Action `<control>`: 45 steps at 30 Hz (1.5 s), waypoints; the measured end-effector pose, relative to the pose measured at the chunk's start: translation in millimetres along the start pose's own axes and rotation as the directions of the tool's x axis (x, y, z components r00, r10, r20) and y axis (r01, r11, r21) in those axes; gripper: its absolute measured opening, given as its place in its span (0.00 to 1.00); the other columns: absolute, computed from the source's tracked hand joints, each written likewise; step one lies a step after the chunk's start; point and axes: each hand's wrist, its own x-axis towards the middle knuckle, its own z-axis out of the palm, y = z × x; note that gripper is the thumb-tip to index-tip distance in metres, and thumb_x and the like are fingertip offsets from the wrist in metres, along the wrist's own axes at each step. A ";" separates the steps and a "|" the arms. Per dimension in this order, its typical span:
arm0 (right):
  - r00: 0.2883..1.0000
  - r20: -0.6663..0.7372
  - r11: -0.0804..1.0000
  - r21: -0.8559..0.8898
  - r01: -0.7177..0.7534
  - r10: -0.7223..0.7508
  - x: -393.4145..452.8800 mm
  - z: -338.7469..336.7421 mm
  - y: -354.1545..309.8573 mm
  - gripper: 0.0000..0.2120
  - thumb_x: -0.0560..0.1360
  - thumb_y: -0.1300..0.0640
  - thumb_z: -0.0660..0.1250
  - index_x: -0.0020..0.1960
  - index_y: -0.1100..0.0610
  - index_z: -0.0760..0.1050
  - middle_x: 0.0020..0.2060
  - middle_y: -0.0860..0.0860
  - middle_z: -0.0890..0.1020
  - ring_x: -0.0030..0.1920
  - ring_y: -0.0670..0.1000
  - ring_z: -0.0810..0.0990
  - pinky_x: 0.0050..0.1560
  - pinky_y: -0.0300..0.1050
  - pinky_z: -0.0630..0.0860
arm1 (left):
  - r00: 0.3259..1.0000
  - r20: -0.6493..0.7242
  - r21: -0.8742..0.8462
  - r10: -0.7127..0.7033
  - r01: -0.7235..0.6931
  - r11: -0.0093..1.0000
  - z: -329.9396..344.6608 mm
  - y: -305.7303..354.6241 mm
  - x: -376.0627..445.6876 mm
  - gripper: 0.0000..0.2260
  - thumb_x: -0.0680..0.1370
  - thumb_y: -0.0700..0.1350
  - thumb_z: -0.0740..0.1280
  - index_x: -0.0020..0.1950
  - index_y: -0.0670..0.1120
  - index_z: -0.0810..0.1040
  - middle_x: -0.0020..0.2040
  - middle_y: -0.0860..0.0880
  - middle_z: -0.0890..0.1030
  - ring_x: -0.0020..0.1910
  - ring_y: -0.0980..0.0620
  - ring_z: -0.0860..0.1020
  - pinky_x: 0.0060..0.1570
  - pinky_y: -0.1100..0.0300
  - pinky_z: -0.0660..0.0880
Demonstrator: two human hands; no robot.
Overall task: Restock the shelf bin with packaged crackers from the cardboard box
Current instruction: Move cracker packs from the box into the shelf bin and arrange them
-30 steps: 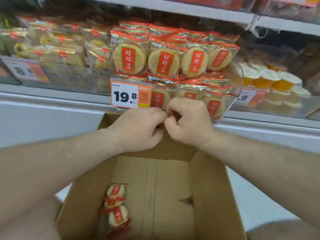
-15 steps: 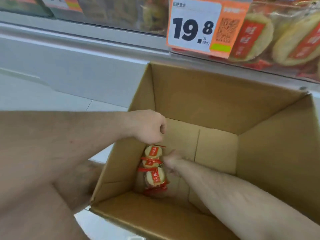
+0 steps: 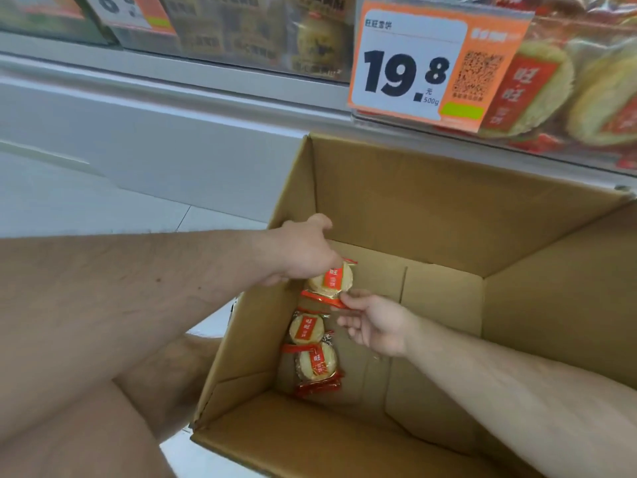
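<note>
An open cardboard box point(image 3: 448, 208) stands below the shelf. A round cracker pack point(image 3: 332, 281) in a clear wrapper with a red label is raised above the box floor. My left hand point(image 3: 303, 253) grips it from the upper left, fingertips hidden behind it. My right hand point(image 3: 375, 326) reaches in from the right and pinches the pack's lower red edge. Two more cracker packs point(image 3: 306, 327) lie in a row on the box floor by the left wall. The clear shelf bin point(image 3: 551, 132) at the upper right holds the same crackers.
An orange and white price tag point(image 3: 413, 63) reading 19.8 hangs on the bin's front. Another bin point(image 3: 241, 29) with other packaged snacks sits to its left. The white shelf base point(image 3: 138, 132) and pale tiled floor point(image 3: 69, 201) lie left of the box.
Both hands left the shelf bin's front and dropped into the box. The right hand reached the packs first, then the left joined, and the top pack is now lifted between them.
</note>
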 end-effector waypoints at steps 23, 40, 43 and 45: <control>0.870 -0.491 0.851 -0.478 -0.218 -0.052 92.0 40.7 64.0 0.05 0.75 0.61 0.66 0.40 0.56 0.74 0.36 0.54 0.80 0.39 0.54 0.82 0.39 0.44 0.78 | 0.995 0.053 -0.171 0.087 -0.077 0.982 -15.7 0.7 9.3 0.29 0.76 0.29 0.64 0.66 0.59 0.72 0.57 0.51 0.77 0.51 0.52 0.79 0.36 0.63 0.78; 0.912 -0.353 0.829 -0.559 -0.026 -0.210 -169.8 -47.2 -78.6 0.07 0.76 0.62 0.68 0.53 0.53 0.78 0.43 0.50 0.83 0.39 0.48 0.77 0.36 0.40 0.70 | 0.966 -0.016 -0.260 0.259 -0.254 0.932 -13.0 26.0 -25.4 0.48 0.68 0.25 0.64 0.73 0.71 0.56 0.67 0.46 0.72 0.53 0.40 0.80 0.50 0.42 0.79; 0.945 -0.200 0.867 -0.479 0.135 -0.258 -218.4 -32.8 -84.0 0.06 0.77 0.62 0.67 0.52 0.54 0.78 0.41 0.50 0.83 0.36 0.46 0.77 0.34 0.39 0.67 | 0.949 0.004 -0.389 0.317 -0.290 0.874 -6.0 40.2 -38.1 0.49 0.71 0.25 0.65 0.76 0.67 0.50 0.72 0.41 0.69 0.50 0.45 0.81 0.33 0.54 0.78; 0.940 -0.116 0.841 -0.490 0.228 -0.322 -239.0 -20.0 -86.4 0.06 0.77 0.63 0.67 0.53 0.56 0.77 0.41 0.50 0.83 0.34 0.45 0.77 0.34 0.38 0.66 | 0.927 0.036 -0.477 0.374 -0.313 0.821 -0.8 52.7 -47.4 0.50 0.72 0.24 0.65 0.77 0.67 0.48 0.73 0.37 0.68 0.46 0.49 0.82 0.30 0.62 0.74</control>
